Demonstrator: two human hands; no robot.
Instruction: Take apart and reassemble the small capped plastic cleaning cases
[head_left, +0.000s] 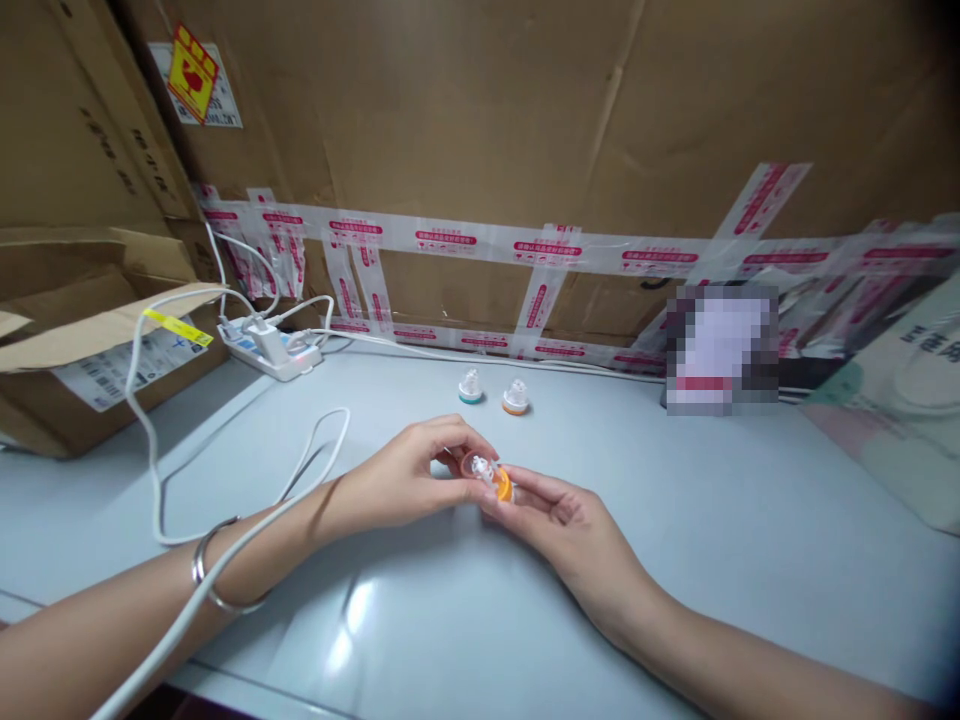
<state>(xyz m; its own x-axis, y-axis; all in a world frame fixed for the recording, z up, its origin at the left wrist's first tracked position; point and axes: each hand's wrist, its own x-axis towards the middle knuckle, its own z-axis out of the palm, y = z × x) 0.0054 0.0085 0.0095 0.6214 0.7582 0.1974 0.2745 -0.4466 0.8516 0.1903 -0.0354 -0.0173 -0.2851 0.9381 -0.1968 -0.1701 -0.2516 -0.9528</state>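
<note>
Over the middle of the table, my left hand (420, 475) pinches a small clear plastic dome (469, 464) between thumb and fingers. My right hand (574, 515) closes its fingertips on a round orange base (504, 485). Between the two hands a small white figure (481, 466) shows at the dome's opening, beside the orange base; whether dome and base touch I cannot tell. Farther back stand two similar domed pieces, upright and apart: one with a teal base (470, 387), the other with an orange rim (515, 398).
A white cable (330, 470) loops over the table and across my left forearm. At the back left are a power strip (274, 345) and an open cardboard box (90, 370). A large taped carton (450, 120) walls the back. A pixelated upright object (720, 350) stands right.
</note>
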